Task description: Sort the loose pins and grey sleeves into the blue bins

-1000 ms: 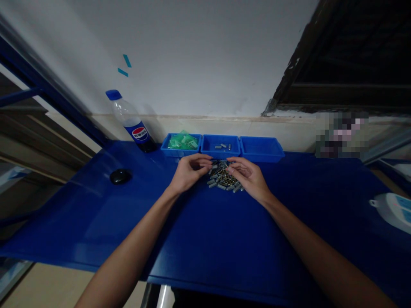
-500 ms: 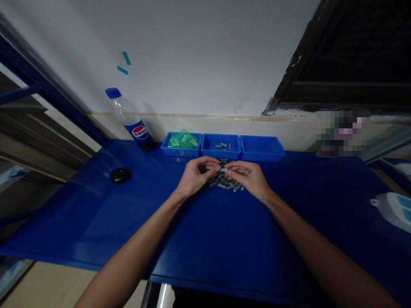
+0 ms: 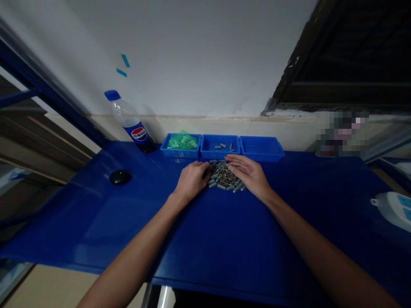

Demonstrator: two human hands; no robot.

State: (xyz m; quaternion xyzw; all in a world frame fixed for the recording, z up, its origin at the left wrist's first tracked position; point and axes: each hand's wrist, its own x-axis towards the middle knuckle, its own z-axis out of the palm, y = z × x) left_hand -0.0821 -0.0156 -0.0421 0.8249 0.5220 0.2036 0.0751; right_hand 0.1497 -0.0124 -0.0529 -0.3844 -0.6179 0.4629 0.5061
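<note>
A pile of small grey cylinders and thin brass-coloured pins or screws lies on the blue table between my hands. My left hand rests at the pile's left edge, its fingers curled down and the tips partly hidden; whatever they grip cannot be made out. Over the right side of the pile is my right hand, fingers stretched to the left and thumb apart from them, with nothing visible between. Just behind the pile, a blue tray contains several grey cylinders.
Left of that tray stands a blue tray with green packets; another blue tray is on its right. A cola bottle and a black mouse-like object are at left. A white device sits far right.
My hands, together over the pile around a small light-grey piece, have come apart. The left went down to the pile's left edge; the right has opened. The piece no longer shows between them.
</note>
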